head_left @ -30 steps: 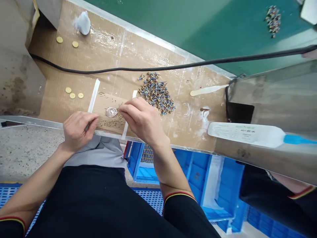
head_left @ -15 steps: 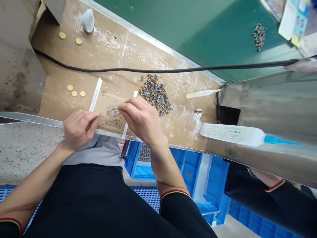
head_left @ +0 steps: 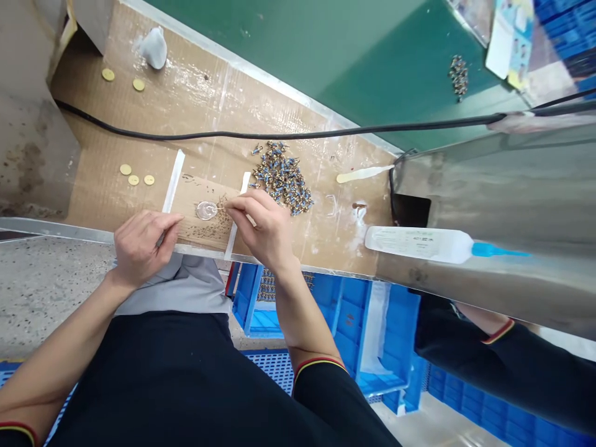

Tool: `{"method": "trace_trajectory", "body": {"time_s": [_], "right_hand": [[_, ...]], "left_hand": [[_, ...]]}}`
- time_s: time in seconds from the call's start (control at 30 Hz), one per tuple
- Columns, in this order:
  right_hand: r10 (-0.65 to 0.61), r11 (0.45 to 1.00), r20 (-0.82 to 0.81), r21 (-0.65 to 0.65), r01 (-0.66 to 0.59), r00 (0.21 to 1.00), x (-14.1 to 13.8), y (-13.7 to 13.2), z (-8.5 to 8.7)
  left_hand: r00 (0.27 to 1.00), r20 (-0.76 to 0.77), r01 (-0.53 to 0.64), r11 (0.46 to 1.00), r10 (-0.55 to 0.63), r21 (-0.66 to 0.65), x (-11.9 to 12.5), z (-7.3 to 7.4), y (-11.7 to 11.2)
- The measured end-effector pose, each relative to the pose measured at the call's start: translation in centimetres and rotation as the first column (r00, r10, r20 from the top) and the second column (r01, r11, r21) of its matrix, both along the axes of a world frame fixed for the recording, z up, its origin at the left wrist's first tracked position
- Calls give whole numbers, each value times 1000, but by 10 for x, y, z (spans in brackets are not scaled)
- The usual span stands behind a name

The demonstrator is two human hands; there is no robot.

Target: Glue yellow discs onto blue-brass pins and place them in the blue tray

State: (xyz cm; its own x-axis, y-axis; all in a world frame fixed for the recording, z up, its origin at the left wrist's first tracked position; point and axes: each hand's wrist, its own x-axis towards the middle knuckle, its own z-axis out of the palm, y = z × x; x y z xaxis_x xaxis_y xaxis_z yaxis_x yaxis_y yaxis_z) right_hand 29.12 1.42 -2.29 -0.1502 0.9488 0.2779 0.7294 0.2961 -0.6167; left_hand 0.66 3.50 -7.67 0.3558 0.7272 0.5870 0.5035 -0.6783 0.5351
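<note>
A round silver disc (head_left: 207, 210) lies on a small brown cardboard board (head_left: 200, 226) that is speckled with dark marks. My right hand (head_left: 263, 226) pinches a thin pick (head_left: 221, 208) whose tip reaches the disc's right rim. My left hand (head_left: 142, 245) rests curled on the board's near left corner, around a thin dark rod (head_left: 161, 238) that is mostly hidden. A pile of small brass-and-blue parts (head_left: 280, 178) lies just beyond my right hand. Several brass discs (head_left: 133, 175) sit left of the board.
A black cable (head_left: 261, 135) crosses the cardboard-covered bench. A steel sheet (head_left: 493, 186) and a glue bottle (head_left: 419, 244) with a blue nozzle occupy the right. A co-worker's sleeve (head_left: 503, 354) shows lower right. Blue crates (head_left: 372, 329) stand below the bench edge.
The whole view has shifted left as my head turned. My right hand has drawn slightly back from the disc, showing the pick. My left hand has hardly moved.
</note>
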Motion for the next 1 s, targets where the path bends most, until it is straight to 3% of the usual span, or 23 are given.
{"method": "trace_trajectory", "body": {"time_s": [0.2, 0.4, 0.57, 0.7, 0.83, 0.93, 1.0], "right_hand": [[-112, 993, -40, 18, 113, 993, 1, 14, -7], [66, 996, 38, -61, -63, 997, -11, 56, -23], [111, 991, 30, -76, -108, 993, -9, 61, -22], [-76, 997, -43, -12, 75, 996, 16, 41, -3], [-338, 939, -48, 45, 340, 940, 52, 5, 13], [-487, 873, 34, 14, 487, 873, 73, -19, 11], [-522, 850, 78, -41, 526, 849, 78, -27, 5]], "left_hand": [[999, -26, -18, 1000, 18, -8, 0, 0, -1], [997, -58, -49, 999, 48, -20, -1, -1, -1], [1000, -16, -15, 999, 15, 32, -1, 0, 0], [1000, -9, -18, 999, 18, 27, -1, -1, 0], [1000, 7, -27, 999, 28, -23, -2, 0, 1], [997, 74, -14, 997, 19, -71, -3, 3, -1], [993, 99, -51, 990, 65, -134, -8, 5, -6]]}}
